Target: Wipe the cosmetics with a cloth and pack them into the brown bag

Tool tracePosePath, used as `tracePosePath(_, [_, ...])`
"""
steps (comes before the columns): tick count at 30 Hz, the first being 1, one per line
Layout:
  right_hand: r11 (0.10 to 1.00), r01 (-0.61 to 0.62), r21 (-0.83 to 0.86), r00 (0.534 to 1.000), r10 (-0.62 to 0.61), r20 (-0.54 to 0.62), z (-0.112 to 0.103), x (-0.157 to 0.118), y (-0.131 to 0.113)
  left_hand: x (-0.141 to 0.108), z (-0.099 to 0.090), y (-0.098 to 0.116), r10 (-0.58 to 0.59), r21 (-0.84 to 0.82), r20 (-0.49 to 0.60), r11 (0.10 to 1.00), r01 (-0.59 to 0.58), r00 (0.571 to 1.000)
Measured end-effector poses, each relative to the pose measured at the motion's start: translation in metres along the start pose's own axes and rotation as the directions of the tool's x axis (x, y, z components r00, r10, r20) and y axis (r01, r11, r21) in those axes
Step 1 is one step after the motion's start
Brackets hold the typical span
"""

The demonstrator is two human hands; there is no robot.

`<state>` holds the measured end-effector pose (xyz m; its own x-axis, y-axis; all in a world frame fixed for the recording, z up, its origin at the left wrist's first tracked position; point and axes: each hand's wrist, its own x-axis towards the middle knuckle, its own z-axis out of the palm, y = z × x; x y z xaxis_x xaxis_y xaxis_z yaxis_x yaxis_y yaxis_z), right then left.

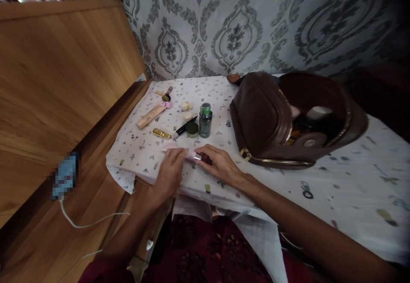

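Observation:
Low over the table's front edge, my two hands meet on a pale pink tube (191,154) with a silver band and a dark end. My left hand (171,167) is closed around its pink body, and the flat pink end shows past the fingers. The fingers of my right hand (221,163) pinch the dark end by the silver band. Just beyond lie a gold lipstick tube (162,134), a black pen-like stick (185,127) and a round dark-lidded jar (192,129). A dark bottle with a green top (205,120) stands upright beside the jar.
An unzipped brown leather bag (265,116) with cosmetics inside stands at the right. Farther left lie a beige tube (153,115), a small brush (167,95) and small pale jars (186,106). A wooden panel (70,52) borders the left; a phone (65,176) on a cable is there.

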<state>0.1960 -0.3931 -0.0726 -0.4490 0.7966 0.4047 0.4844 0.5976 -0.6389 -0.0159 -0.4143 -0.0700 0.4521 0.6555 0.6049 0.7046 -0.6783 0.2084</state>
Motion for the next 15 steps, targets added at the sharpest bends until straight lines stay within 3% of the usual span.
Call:
tracePosePath(3, [0.998, -0.012, 0.056, 1.000, 0.012, 0.002, -0.002, 0.001, -0.002, -0.003, 0.008, 0.022, 0.063, -0.026, 0.066, 0.998, -0.061, 0.996])
tracePosePath(5, [0.996, -0.036, 0.085, 0.999, 0.036, 0.004, -0.003, 0.001, -0.002, -0.004, 0.008, 0.020, 0.033, 0.029, 0.060, 0.999, -0.034, 0.998])
tracePosePath(12, [0.994, -0.078, 0.082, 0.997, 0.078, 0.001, -0.003, 0.002, 0.003, -0.006, -0.013, -0.046, -0.124, 0.189, -0.038, 0.974, 0.129, 0.992])
tracePosePath(15, [0.993, -0.094, 0.078, 0.995, 0.095, -0.008, -0.003, 0.003, 0.002, -0.006, -0.017, -0.056, -0.150, 0.195, -0.071, 0.968, 0.161, 0.986])
